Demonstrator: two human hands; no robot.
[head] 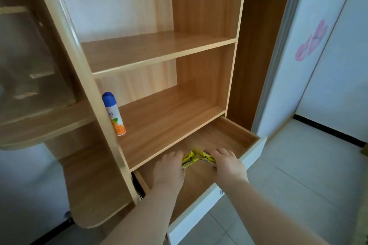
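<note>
"Yellow packet (194, 158), where does it lie?"

"In the open drawer (249, 135) at the foot of the wooden shelf unit, near the drawer's middle and held between both hands. It is crumpled, with dark print on it that is too small to read."

"Start at the left, then."

"At the far left, rounded side shelves (93, 191) stick out from the unit, one above another. Just right of the upright panel a spray can (114, 114) stands on the lower shelf (169, 117), hard against its left end. It has a blue cap, a white body and orange fruit on the label. The upper shelf (149, 49) sits above it."

"And the hands?"

"The left hand (169, 169) reaches into the drawer palm down, its fingers curled onto the packet's left end. The right hand (225, 162) lies over the packet's right end, knuckles up, fingers bent round it and hiding part of it. So each hand is clamped on the packet, one at either end, and the yellow bunches up between them."

"Does the packet touch the drawer's bottom?"

"I cannot tell; the hands cover its underside."

"What is further right?"

"The drawer's white front (199, 211) runs below the right forearm. Beyond it lies pale tiled floor (298, 165), and a white door (338, 75) bears a pink decal (311, 42)."
</note>
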